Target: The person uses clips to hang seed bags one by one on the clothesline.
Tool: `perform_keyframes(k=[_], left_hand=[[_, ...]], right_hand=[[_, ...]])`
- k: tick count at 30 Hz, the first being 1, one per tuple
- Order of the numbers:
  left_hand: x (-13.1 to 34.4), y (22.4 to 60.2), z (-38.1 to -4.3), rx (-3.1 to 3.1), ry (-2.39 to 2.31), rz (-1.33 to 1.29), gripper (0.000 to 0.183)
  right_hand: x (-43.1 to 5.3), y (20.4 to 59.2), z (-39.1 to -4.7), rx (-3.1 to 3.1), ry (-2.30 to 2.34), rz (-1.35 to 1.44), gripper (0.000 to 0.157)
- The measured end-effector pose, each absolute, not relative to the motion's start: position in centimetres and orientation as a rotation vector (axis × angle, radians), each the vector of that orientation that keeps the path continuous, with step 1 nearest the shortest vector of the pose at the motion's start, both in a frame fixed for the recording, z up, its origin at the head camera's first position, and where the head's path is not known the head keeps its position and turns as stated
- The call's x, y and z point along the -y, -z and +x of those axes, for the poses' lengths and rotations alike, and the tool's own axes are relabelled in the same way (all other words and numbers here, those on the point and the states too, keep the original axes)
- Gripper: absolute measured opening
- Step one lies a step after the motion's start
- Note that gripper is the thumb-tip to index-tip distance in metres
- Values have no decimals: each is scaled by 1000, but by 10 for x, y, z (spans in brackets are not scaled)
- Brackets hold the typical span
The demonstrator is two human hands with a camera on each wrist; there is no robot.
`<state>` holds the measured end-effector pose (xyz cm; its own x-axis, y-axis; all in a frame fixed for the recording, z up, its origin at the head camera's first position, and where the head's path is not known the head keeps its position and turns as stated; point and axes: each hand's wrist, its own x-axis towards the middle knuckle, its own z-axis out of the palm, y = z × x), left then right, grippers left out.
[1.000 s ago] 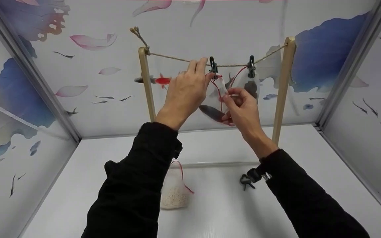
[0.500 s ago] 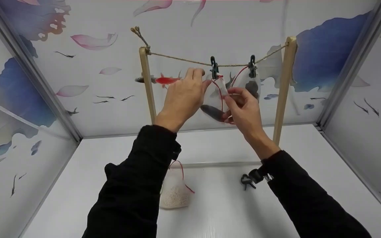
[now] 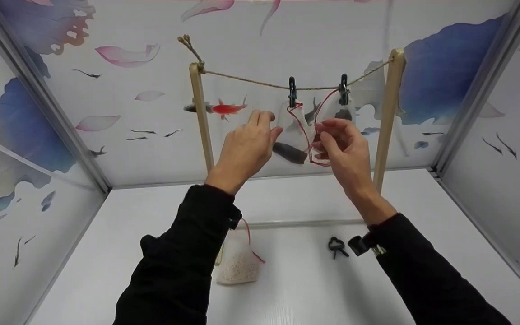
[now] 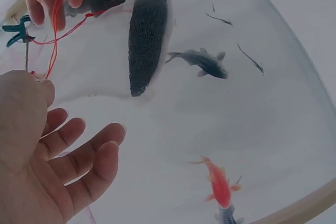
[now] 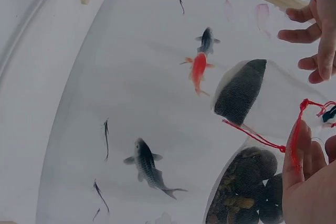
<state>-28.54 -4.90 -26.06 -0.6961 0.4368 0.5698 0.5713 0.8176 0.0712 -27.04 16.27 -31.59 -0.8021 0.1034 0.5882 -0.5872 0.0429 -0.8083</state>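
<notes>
A sheer mesh drawstring bag with dark fill hangs from a dark spring clip on the rope, its red drawstring dangling down its right side. To the right, a second clip holds another mesh bag with dark round pieces in it. My left hand is left of the first bag, fingers loosely bent and holding nothing. By the bag's right edge is my right hand, with relaxed fingers; in the right wrist view the red cord crosses over them.
The rope runs between two wooden posts, one at left and one at right. On the white table sit a mesh bag of pale grains with a red cord and a dark clip.
My left hand has come down and left, away from the clip and rope. The right hand has shifted right, off the bag's edge, and the dark-filled bag hangs from its clip.
</notes>
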Motion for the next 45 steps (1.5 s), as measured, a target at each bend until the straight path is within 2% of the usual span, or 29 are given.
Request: perform_keyframes(k=[7, 16, 25, 32, 40, 45], left_hand=[[53, 274, -281, 2434, 368, -769, 37], [61, 306, -269, 2366, 528, -810, 40], [67, 342, -255, 2265, 639, -831, 34], [65, 377, -246, 2262, 710, -872, 33], [59, 425, -234, 2315, 848, -970, 37], [56, 450, -229, 2293, 948, -972, 37]], right_hand=[[-174, 323, -264, 1770, -1776, 461, 24], [-194, 352, -241, 1814, -1788, 397, 26], [-221, 408, -232, 2200, -1710, 191, 45], [-228, 451, -225, 2643, -1426, 115, 63], [-220, 480, -213, 2879, -1191, 147, 67], [-215, 487, -210, 2991, -1092, 69, 73]])
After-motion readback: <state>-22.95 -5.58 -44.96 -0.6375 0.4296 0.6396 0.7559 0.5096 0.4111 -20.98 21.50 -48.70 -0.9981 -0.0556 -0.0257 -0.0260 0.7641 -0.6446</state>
